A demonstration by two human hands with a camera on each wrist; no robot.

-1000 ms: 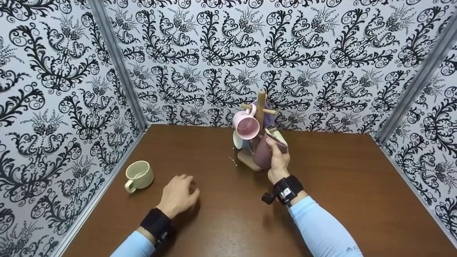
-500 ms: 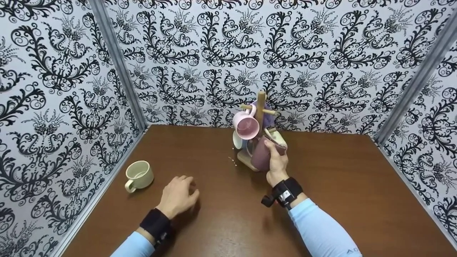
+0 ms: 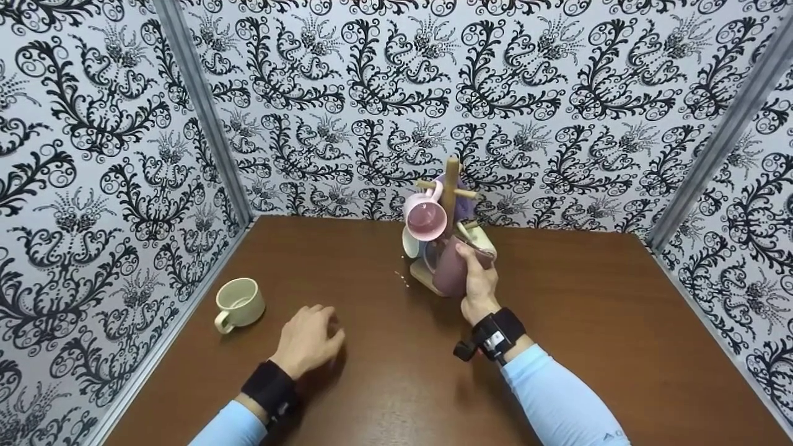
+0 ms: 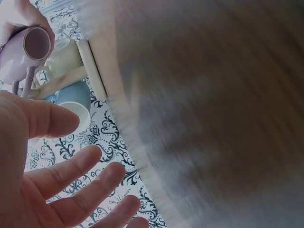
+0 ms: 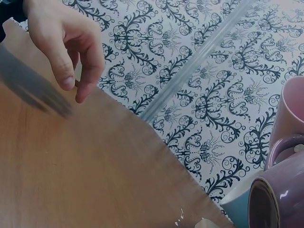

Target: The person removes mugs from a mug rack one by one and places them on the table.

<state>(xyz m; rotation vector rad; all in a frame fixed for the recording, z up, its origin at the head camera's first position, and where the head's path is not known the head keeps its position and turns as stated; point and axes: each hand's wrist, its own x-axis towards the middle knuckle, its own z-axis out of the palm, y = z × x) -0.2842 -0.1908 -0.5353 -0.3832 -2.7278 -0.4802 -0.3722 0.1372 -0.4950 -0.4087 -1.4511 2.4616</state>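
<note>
My right hand (image 3: 480, 288) grips a mauve mug (image 3: 449, 272) by its body, thumb on the near side, at the front of a wooden mug tree (image 3: 451, 186). The mug is tilted, its handle facing the tree; in the left wrist view that handle (image 4: 29, 80) overlaps a wooden peg. A pink mug (image 3: 427, 218) hangs from an upper peg by its handle. Lower down are a blue mug (image 4: 76, 97) and a cream mug (image 4: 64, 57), with a purple mug (image 3: 463, 207) behind the post. Fingers loosely bent, my left hand (image 3: 308, 339) holds nothing, low over the table.
A pale green mug (image 3: 240, 302) stands upright on the brown table (image 3: 396, 371), left of my left hand. Small white marks (image 3: 403, 279) lie beside the tree's base. Patterned walls (image 3: 347, 93) enclose the back and both sides.
My right hand has shifted the mauve mug slightly left, close against the mug tree. The left hand stays in place.
</note>
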